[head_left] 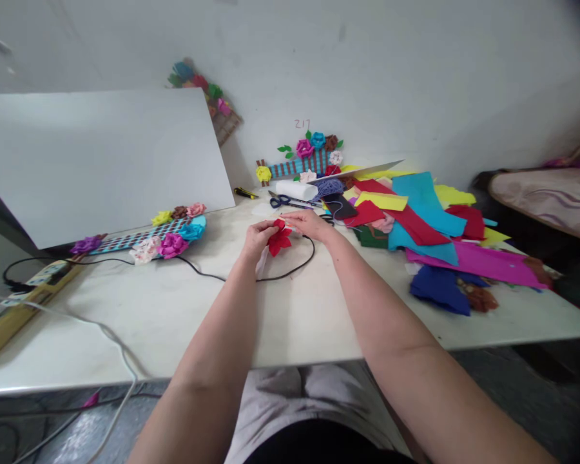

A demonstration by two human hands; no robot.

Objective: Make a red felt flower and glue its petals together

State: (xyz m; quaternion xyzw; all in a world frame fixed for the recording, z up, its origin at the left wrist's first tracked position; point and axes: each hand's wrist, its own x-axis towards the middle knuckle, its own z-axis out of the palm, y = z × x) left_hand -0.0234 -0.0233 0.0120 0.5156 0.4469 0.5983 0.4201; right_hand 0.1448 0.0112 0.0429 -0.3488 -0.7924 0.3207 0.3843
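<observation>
A red fabric or paper flower (280,241) with pointed petals is held just above the table between my two hands. My left hand (260,237) pinches its left edge, thumb on top. From the right, my right hand (308,224) reaches over with its fingers close together at the flower's upper edge; its fingertips are small and partly hidden. A black cord (290,273) loops below the flower and ends beneath my right hand, where I cannot make out what it joins. Some whitish material (261,263) shows under my left hand.
Scissors (281,202), a white roll (296,189), purple yarn (329,187) and a yellow cutter (245,193) lie beyond my hands. Coloured sheets (428,209) pile up at right. A flower-decorated piece (147,238) and a power strip (38,283) sit at left.
</observation>
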